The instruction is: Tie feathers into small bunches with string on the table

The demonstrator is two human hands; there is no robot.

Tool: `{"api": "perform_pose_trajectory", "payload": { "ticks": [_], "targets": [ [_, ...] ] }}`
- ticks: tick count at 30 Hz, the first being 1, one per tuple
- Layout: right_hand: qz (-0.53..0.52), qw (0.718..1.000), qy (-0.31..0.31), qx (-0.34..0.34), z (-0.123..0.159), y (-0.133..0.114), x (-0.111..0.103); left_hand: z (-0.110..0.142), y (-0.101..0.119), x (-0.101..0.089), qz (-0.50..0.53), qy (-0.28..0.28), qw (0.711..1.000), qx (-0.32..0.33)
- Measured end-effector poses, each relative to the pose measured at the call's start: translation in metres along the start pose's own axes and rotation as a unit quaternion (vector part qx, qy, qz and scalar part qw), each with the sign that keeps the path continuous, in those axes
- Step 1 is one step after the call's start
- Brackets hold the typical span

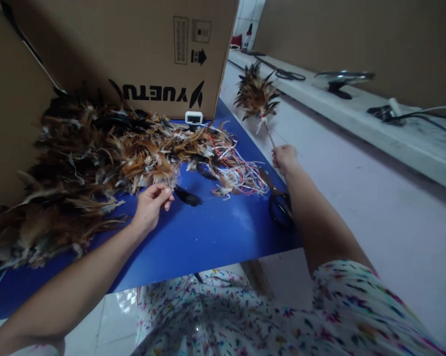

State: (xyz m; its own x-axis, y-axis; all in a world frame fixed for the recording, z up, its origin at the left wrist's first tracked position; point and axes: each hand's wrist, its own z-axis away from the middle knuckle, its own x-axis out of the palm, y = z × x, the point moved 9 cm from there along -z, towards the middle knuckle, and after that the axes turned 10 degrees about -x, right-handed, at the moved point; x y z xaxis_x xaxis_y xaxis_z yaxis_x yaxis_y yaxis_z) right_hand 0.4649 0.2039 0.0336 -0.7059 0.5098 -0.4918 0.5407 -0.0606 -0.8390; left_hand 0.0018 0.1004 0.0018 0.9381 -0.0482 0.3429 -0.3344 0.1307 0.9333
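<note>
My right hand (285,158) is wrapped round the thin stick of a feather duster (257,94), raised at the right beside the wall. Brown and black feathers fan out at the duster's top, with a pale tie below them. My left hand (155,202) hovers over the table's front part, thumb and fingers pinched together. What it pinches, if anything, is too small to make out. Just right of those fingertips is a black feather (188,197). A big heap of brown and black feathers (134,153) spreads behind and left of this hand.
White and red strings (245,175) lie on the blue table (211,227). Black-handled scissors (280,210) rest under my right forearm. A cardboard box (149,44) stands behind the heap, a small white digital device (194,117) before it. Cables and another pair of scissors (290,75) are on the right ledge.
</note>
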Motion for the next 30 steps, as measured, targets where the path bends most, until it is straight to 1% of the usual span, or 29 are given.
{"api": "perform_pose_trajectory", "payload": {
  "ticks": [1,3,6,8,11,15,18,22,30],
  "targets": [
    [-0.034,0.999,0.014,0.022,0.007,0.000,-0.006,0.000,0.000,0.000,0.000,0.001,1.000,-0.001],
    [-0.070,0.997,0.020,0.036,0.022,-0.006,-0.016,0.001,0.000,0.000,0.002,0.003,1.000,-0.002],
    [-0.128,0.991,0.007,0.047,0.043,-0.013,-0.028,0.001,0.000,0.001,0.002,0.001,1.000,0.001],
    [-0.154,0.987,-0.002,0.053,0.055,-0.013,-0.038,0.001,0.000,0.002,0.003,0.000,1.000,0.003],
    [-0.180,0.982,-0.005,0.063,0.071,-0.007,-0.050,0.001,0.000,0.001,0.004,0.000,1.000,0.008],
    [-0.199,0.977,0.001,0.078,0.086,0.006,-0.062,0.000,0.001,0.002,-0.001,-0.001,1.000,0.011],
    [-0.209,0.975,0.006,0.082,0.092,0.012,-0.065,0.000,0.001,0.001,0.002,-0.002,1.000,0.012],
    [-0.228,0.970,0.002,0.079,0.095,0.016,-0.064,0.000,0.001,0.001,0.000,-0.002,1.000,0.013],
    [-0.262,0.962,-0.037,0.075,0.105,0.018,-0.052,0.000,0.001,0.001,-0.003,-0.005,1.000,0.009]
  ]
}}
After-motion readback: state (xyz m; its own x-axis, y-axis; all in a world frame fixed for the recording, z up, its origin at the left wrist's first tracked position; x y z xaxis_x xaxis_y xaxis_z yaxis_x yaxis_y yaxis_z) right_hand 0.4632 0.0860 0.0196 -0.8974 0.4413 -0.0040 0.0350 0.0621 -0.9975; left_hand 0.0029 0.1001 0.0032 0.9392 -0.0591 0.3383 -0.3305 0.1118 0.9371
